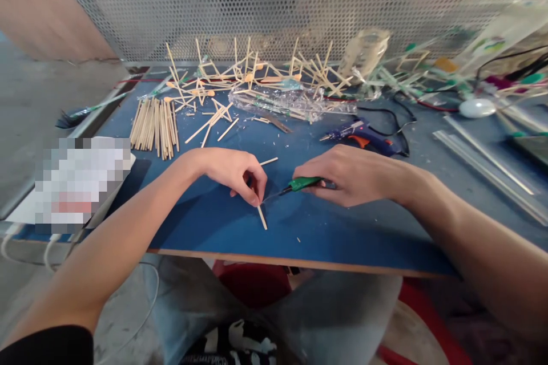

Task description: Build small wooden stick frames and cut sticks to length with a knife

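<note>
My left hand [243, 175] is closed in a pinch on a thin wooden stick [262, 219], low over the blue tabletop. The lower end of this stick sticks out below my fingertips. Another wooden stick end [269, 161] shows beyond the hand; whether the two sticks are joined is hidden. My right hand [338, 175] is wrapped round a green-handled tool [305, 183]. Its thin, pointed tip reaches left to the stick, close to my left fingertips. The tip is too blurred to tell whether it touches.
A pile of wooden sticks [154, 128] lies at the left, near a white box [113, 151] with cables. Stick frames [205, 91] and plastic wrapping [291, 102] line the back. A blue glue gun [363, 136] lies behind my right hand. Clear rods [492, 177] lie at the right.
</note>
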`<state>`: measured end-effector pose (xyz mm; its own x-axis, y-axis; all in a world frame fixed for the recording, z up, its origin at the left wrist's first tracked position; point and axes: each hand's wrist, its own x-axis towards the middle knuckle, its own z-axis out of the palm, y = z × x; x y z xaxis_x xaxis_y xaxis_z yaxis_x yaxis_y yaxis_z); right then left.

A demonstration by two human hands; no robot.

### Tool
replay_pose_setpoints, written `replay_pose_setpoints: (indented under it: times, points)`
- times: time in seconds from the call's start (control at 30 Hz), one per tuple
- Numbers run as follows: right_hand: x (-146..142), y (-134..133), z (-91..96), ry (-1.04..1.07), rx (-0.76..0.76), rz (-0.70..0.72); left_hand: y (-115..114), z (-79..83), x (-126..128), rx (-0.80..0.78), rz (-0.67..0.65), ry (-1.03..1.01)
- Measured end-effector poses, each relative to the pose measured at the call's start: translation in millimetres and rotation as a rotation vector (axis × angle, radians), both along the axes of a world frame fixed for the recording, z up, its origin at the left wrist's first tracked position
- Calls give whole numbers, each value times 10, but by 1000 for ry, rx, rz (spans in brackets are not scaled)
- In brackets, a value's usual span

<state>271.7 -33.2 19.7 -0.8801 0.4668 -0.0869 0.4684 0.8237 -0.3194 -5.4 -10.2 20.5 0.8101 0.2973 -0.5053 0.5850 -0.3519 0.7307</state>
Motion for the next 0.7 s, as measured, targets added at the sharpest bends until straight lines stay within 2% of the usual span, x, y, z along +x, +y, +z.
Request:
replay_pose_setpoints:
  times: [0.3,0.57,0.7]
  points:
    - [-79,-64,-31,-65,14,55,-37,-6,-6,2,1,-2]
    - [-112,-167,5,-155,134,87,-39,2,-17,85,-37,9]
    - [-109,-176,5,-151,124,100,-35,-3,-34,111,-57,7]
